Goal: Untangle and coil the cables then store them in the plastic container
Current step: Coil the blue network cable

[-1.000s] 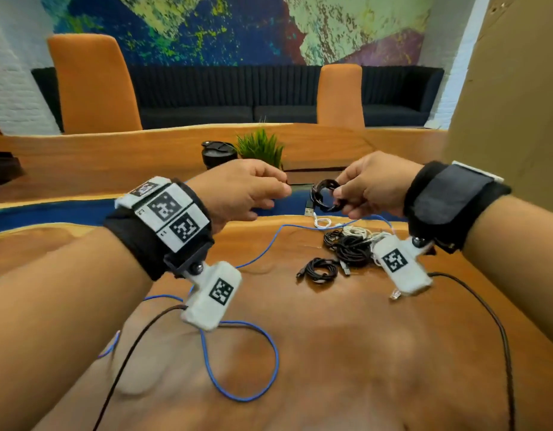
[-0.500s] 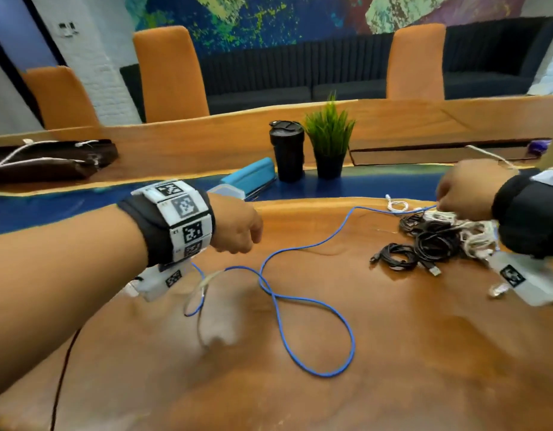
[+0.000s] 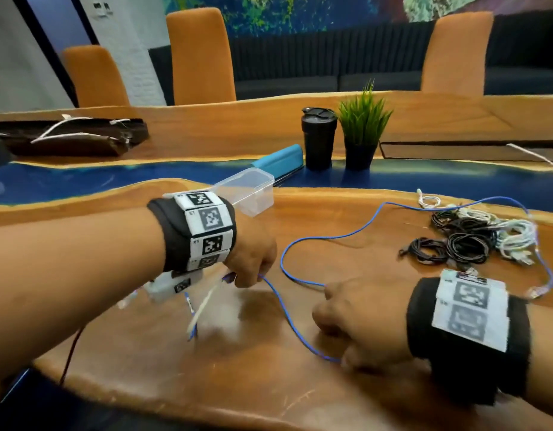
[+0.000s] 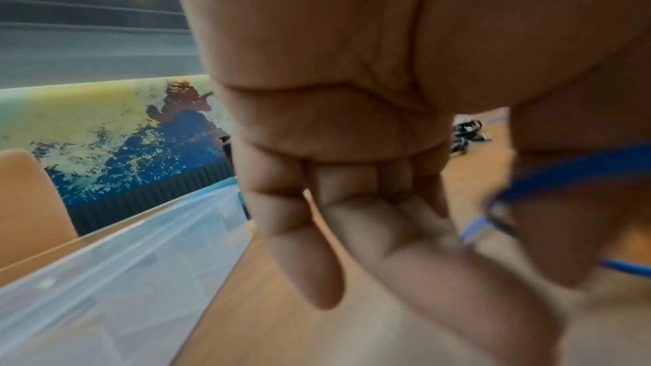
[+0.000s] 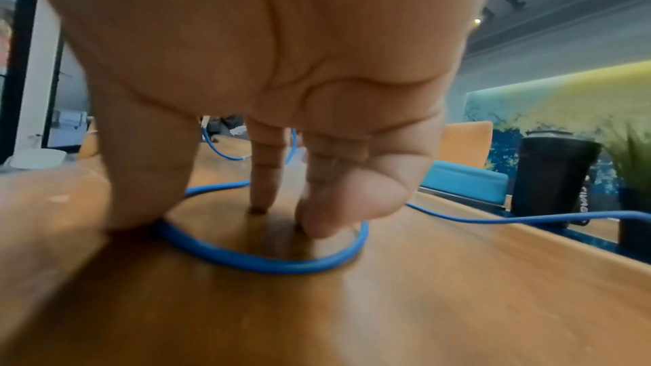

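The blue cable (image 3: pixel 300 325) loops across the wooden table (image 3: pixel 237 384), pinched in the left hand (image 3: pixel 250 259) and pressed flat under the right hand's (image 3: pixel 359 321) fingertips (image 5: pixel 262 199). The clear plastic container (image 3: pixel 253 194) sits just behind the left wrist near the table's blue strip, partly hidden. The other coiled cables (image 3: pixel 467 241) lie bunched well off to the right.

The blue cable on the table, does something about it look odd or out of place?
Nothing looks damaged. The blue cable simply lies uncoiled, sprawling in loose loops across the wooden table from the left hand past the right hand to the cable pile. The plastic container looks empty.
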`<state>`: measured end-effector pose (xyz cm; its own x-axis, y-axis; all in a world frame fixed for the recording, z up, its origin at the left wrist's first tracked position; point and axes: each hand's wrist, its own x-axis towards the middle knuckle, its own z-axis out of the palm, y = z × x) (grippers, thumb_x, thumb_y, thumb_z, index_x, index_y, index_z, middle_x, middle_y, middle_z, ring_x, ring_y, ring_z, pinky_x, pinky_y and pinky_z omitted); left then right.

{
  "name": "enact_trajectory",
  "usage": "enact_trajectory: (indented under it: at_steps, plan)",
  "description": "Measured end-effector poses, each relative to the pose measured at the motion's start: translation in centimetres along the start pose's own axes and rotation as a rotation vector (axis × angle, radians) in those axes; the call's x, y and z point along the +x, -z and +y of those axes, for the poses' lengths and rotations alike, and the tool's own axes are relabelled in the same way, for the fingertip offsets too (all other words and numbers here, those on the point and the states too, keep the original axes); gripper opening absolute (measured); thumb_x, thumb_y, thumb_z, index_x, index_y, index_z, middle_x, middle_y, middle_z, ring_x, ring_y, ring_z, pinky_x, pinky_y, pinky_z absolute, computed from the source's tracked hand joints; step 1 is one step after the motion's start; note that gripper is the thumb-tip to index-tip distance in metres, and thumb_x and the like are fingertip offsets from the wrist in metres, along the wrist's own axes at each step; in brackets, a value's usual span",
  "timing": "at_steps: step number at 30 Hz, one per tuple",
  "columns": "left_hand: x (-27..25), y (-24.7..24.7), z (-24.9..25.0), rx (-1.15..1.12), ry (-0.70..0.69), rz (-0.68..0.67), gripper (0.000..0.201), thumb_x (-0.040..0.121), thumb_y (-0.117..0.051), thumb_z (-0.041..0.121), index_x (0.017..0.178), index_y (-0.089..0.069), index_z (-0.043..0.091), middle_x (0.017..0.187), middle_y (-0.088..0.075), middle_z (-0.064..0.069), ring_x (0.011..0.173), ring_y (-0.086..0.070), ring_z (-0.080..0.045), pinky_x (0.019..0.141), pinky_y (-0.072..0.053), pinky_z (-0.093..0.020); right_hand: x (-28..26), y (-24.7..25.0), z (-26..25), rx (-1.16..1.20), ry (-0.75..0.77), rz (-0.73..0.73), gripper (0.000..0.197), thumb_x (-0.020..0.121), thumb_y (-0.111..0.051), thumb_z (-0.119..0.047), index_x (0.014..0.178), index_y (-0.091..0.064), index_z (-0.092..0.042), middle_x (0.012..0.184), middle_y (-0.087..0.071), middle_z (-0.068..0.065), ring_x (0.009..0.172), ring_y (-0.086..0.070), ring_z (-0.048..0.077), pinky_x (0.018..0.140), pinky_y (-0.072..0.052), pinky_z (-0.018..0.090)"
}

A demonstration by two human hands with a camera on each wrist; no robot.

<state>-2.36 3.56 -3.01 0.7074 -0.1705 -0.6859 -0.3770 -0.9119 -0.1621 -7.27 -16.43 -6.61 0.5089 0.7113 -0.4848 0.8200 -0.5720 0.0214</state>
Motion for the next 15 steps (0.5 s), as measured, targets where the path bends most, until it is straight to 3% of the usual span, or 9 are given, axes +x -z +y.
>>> enact_trajectory:
  at_steps: [2,5,7,9,11,14,15]
  plan:
    - [-0.2,-0.4,-0.5,-0.095,-0.017,0.018,0.018,0.086,-0.062,0.011,0.103,-0.068,0.013,0.070,-0.067,0.002,0.056,-0.060,-0.009,0.043,-0.043,-0.011,0.4,0.0,1.0,-0.062,-0.005,0.047,0.017,0.086,-0.059,-0.031,0.100,-0.061,-0.022,0.105,-0.061,0.004,0.096,-0.058,0.027,0.071,-0.044,0.029]
    - [-1.0,0.2,-1.1,-0.314,-0.079,0.152,0.010,0.092,-0.058,0.013,0.094,-0.068,0.015,0.071,-0.067,0.003,0.048,-0.057,-0.010,0.049,-0.048,-0.019,0.2,0.0,3.0,-0.034,-0.054,0.113,0.011,0.087,-0.055,-0.029,0.093,-0.063,-0.025,0.096,-0.065,-0.003,0.092,-0.059,0.021,0.076,-0.048,0.029]
    - [-1.8,1.5,-0.9,-0.422,-0.118,0.271,0.013,0.094,-0.056,0.015,0.091,-0.068,0.018,0.067,-0.066,0.002,0.045,-0.056,-0.014,0.048,-0.047,-0.020,-0.4,1.3,4.1,0.146,-0.129,0.296,0.012,0.088,-0.058,-0.029,0.098,-0.065,-0.029,0.093,-0.065,-0.012,0.089,-0.062,0.013,0.074,-0.048,0.020]
    - [-2.9,3.5,-0.1,-0.505,-0.177,0.374,0.011,0.094,-0.058,0.016,0.090,-0.068,0.016,0.062,-0.063,0.001,0.044,-0.054,-0.017,0.047,-0.049,-0.023,-1.2,3.6,4.6,0.509,-0.170,0.473,0.025,0.085,-0.069,-0.032,0.109,-0.061,-0.034,0.093,-0.064,-0.014,0.079,-0.064,0.008,0.064,-0.045,0.013]
    - [-4.2,5.9,1.4,-0.546,-0.237,0.476,0.010,0.092,-0.060,0.015,0.087,-0.068,0.014,0.059,-0.061,0.002,0.045,-0.053,-0.017,0.046,-0.051,-0.026,-1.7,6.1,4.4,0.890,-0.122,0.558,0.030,0.080,-0.076,-0.026,0.106,-0.059,-0.026,0.086,-0.067,-0.004,0.065,-0.066,0.013,0.050,-0.050,0.022]
    - [-5.8,9.7,3.2,-0.532,-0.284,0.659,0.013,0.089,-0.060,0.016,0.083,-0.068,0.007,0.067,-0.067,-0.006,0.049,-0.057,-0.017,0.050,-0.056,-0.029,-2.1,8.7,4.5,1.075,-0.153,0.725,0.004,0.088,-0.067,-0.009,0.087,-0.063,-0.010,0.069,-0.065,0.007,0.048,-0.060,0.014,0.041,-0.048,0.025]
    - [-6.2,10.7,3.4,-0.541,-0.279,0.732,0.015,0.089,-0.060,0.017,0.085,-0.068,0.004,0.071,-0.068,-0.010,0.049,-0.058,-0.017,0.051,-0.058,-0.030,-2.4,9.4,5.1,1.107,-0.190,0.784,0.007,0.091,-0.063,-0.010,0.085,-0.063,-0.009,0.067,-0.064,0.007,0.045,-0.057,0.012,0.040,-0.047,0.023]
